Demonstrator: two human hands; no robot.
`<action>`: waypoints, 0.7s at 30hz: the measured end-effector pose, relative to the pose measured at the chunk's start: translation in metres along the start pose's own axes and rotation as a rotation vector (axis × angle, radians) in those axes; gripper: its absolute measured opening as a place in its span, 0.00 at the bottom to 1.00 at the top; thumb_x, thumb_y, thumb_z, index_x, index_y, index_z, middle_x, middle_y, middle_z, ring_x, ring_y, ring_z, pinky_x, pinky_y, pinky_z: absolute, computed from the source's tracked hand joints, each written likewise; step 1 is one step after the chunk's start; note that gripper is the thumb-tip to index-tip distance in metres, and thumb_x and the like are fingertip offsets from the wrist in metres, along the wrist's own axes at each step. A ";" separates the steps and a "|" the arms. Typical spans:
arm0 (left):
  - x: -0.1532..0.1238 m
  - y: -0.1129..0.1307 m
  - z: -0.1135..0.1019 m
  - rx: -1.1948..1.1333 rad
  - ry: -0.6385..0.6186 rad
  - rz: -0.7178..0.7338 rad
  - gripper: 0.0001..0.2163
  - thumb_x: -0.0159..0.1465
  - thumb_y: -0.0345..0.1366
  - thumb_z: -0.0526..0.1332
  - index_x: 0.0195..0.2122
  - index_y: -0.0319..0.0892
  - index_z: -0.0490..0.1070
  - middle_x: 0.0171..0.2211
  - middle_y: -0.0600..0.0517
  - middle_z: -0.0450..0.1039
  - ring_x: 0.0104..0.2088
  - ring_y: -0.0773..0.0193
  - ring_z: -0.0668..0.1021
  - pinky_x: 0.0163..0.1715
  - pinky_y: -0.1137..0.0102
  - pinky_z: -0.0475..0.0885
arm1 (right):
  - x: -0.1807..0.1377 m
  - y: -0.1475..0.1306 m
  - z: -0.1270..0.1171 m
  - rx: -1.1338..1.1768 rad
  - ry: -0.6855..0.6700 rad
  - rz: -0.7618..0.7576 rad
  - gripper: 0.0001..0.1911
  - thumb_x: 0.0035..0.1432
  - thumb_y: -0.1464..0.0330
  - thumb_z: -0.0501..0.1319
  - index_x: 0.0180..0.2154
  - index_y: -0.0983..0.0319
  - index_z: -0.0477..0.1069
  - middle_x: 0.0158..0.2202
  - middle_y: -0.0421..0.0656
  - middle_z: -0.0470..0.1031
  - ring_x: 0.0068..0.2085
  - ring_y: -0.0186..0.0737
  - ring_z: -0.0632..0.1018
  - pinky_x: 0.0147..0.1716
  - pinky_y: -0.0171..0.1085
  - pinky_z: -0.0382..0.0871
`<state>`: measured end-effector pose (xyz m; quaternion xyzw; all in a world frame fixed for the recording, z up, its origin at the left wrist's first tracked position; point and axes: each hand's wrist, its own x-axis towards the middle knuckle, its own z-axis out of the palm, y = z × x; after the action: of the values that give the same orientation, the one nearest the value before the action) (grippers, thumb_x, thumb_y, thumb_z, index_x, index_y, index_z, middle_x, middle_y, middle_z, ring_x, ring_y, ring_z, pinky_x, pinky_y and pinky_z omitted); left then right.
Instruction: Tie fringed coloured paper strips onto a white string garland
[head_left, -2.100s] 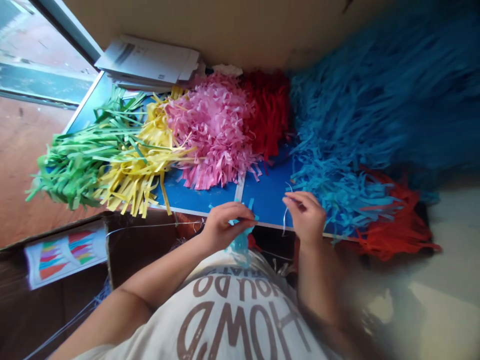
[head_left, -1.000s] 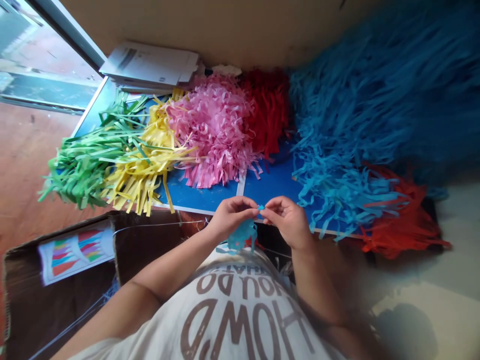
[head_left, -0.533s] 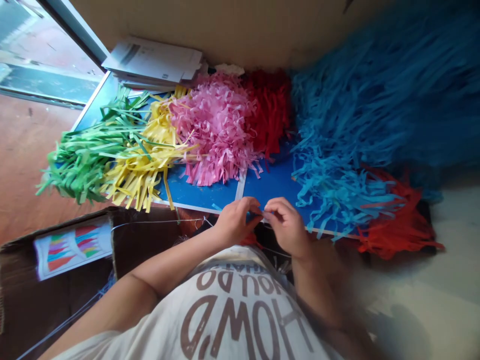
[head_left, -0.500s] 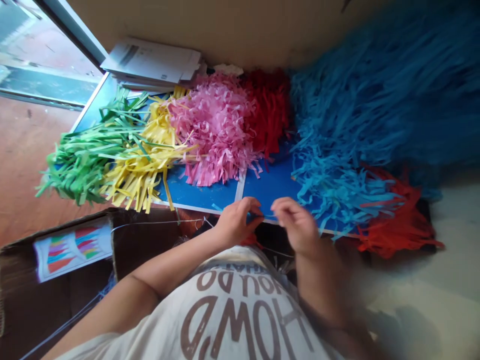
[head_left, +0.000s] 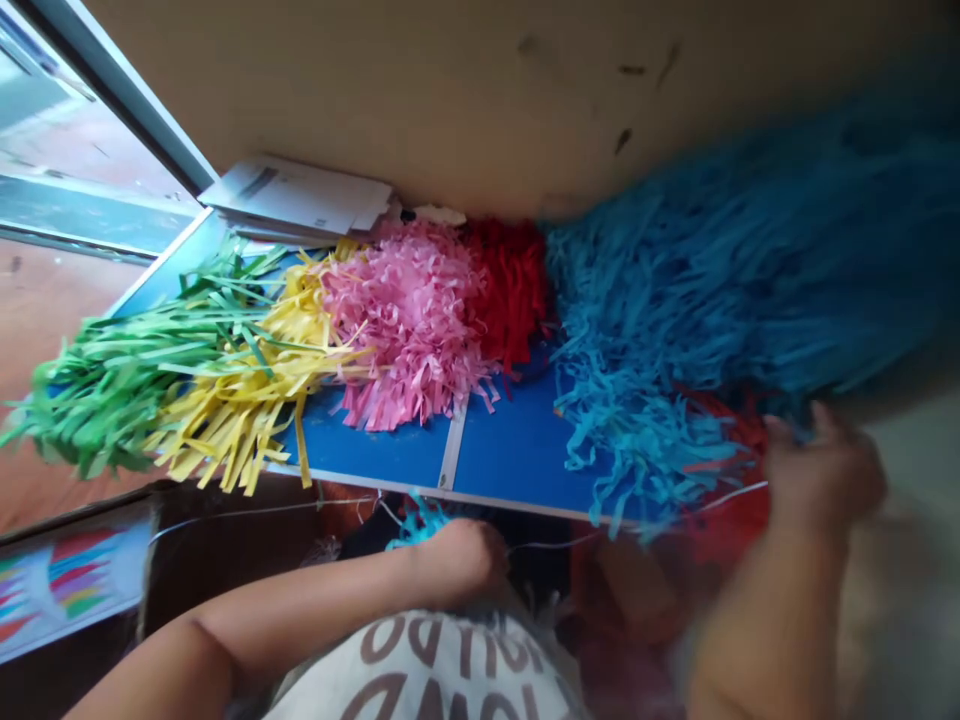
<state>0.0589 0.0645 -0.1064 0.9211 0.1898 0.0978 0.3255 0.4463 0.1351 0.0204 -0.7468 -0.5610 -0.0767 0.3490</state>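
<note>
My left hand [head_left: 459,558] is closed in a fist just below the front edge of the blue board [head_left: 390,455], holding a small light-blue paper tassel [head_left: 415,520] that sticks up beside it. A thin white string [head_left: 637,520] runs from that hand to the right. My right hand [head_left: 821,475] is far out to the right, blurred by motion, fingers curled at the end of the taut string beside the blue fringe pile [head_left: 675,330].
Piles of cut paper fringe lie on the board: green [head_left: 112,380], yellow [head_left: 240,390], pink [head_left: 405,320], red [head_left: 510,290], and orange-red [head_left: 727,500] under the blue. White papers [head_left: 300,195] lie by the wall. A cardboard box with a coloured label [head_left: 60,590] stands lower left.
My hands were together at the board's edge working the tassel. My right hand has swung far right, drawing the string out. My left hand dropped lower with the tassel. The view tilted up.
</note>
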 end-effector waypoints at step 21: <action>-0.004 -0.038 -0.106 -0.429 0.458 -0.291 0.10 0.69 0.39 0.59 0.39 0.42 0.79 0.33 0.47 0.80 0.34 0.63 0.80 0.35 0.73 0.73 | 0.158 -0.173 0.322 0.476 -0.623 0.199 0.12 0.59 0.60 0.64 0.35 0.64 0.77 0.35 0.51 0.81 0.32 0.39 0.78 0.30 0.35 0.68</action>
<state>0.0121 0.1499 -0.0498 0.7492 0.3626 0.2922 0.4710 0.2594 0.4765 -0.0635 -0.6832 -0.5669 0.3197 0.3312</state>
